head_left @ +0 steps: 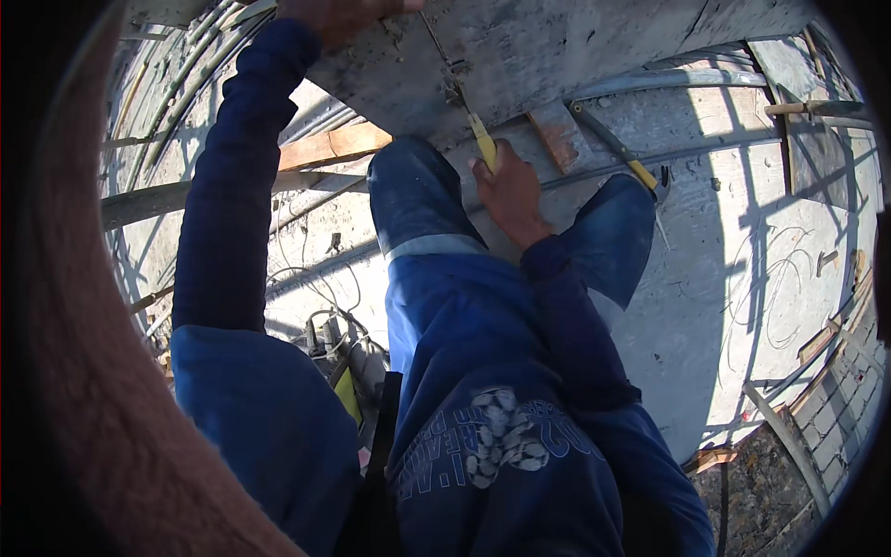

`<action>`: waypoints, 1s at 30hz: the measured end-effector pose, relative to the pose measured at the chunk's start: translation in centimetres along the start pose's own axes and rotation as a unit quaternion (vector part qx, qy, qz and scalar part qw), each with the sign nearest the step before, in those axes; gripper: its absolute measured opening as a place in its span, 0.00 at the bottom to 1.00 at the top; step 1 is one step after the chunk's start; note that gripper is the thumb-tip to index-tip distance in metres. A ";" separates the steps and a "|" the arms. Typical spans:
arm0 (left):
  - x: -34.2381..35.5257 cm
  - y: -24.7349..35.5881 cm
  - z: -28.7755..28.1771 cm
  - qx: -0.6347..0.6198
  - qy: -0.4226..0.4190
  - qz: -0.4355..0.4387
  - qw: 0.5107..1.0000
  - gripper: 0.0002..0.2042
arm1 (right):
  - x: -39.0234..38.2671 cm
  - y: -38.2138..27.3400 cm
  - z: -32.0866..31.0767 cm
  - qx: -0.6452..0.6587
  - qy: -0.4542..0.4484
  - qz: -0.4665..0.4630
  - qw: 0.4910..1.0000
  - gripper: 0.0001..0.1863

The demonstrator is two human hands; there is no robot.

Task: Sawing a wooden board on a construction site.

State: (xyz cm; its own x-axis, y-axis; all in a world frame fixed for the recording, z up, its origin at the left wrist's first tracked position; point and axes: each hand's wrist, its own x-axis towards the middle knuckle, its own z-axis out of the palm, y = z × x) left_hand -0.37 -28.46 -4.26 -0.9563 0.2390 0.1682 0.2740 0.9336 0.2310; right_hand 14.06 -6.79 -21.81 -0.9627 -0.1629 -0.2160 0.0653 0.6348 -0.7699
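Note:
My right hand [511, 192] is closed around the yellow handle of a hand tool [480, 136], between my bent knees. The tool's metal end looks like pincers and lies against a large grey panel [529, 60]. A thin wire or rod [432, 33] runs from that end toward the top edge. Up there my left hand [345, 17] lies over the panel, partly cut off by the picture's edge. One finger stretches toward the wire; the rest are hidden. Beside my right knee lies a claw hammer [614, 147] with a dark and yellow handle.
A wooden beam [334, 147] juts from under the panel at left. A small brown board [554, 136] lies near the hammer. Loose wire [766, 278] curls on the pale floor at right. Cables [329, 325] lie by my left leg, and long rods [190, 79] at upper left.

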 end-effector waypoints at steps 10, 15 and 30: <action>-2.2 6.2 0.0 0.070 0.067 -0.113 0.989 0.32 | 0.1 -0.1 -0.2 -0.001 0.046 -0.029 0.998 0.17; -1.7 4.3 0.7 0.093 0.074 -0.060 0.991 0.32 | -5.3 -0.5 -2.8 0.011 0.017 0.014 1.000 0.14; -1.9 4.7 -0.1 0.048 0.067 0.011 0.997 0.24 | -14.3 -1.4 -6.5 0.051 0.014 0.122 0.991 0.12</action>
State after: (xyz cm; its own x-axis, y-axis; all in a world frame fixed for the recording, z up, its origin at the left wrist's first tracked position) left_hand 2.69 -24.58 -3.42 -0.9265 0.2281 0.2994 0.2774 0.9514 0.1337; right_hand 26.02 -0.41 -13.74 -0.9217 0.0090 -0.3877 0.3227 0.5724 -0.7538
